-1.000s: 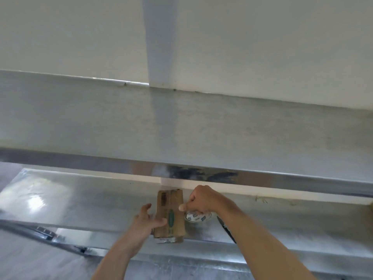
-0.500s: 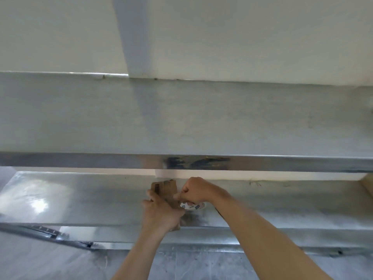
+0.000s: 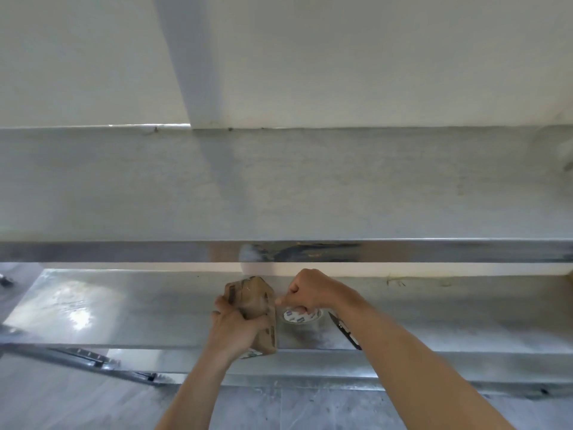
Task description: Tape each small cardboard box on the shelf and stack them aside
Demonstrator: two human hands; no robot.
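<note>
A small brown cardboard box lies on the lower steel shelf, tilted, its near end at the shelf's front edge. My left hand grips the box from the left, fingers curled over its top. Just right of the box, my right hand is closed around a white tape roll with blue print, thumb and forefinger pinched toward the box's right edge. The tape strip itself is too thin to make out.
A black-handled cutter lies on the shelf under my right forearm. The upper steel shelf juts out overhead, its front lip just above my hands. A brown edge shows at far right. Metal rails lie on the floor, left.
My left hand has slid from the box's side onto its top and now grips it. The box has tipped and turned. My right hand stays on the tape roll.
</note>
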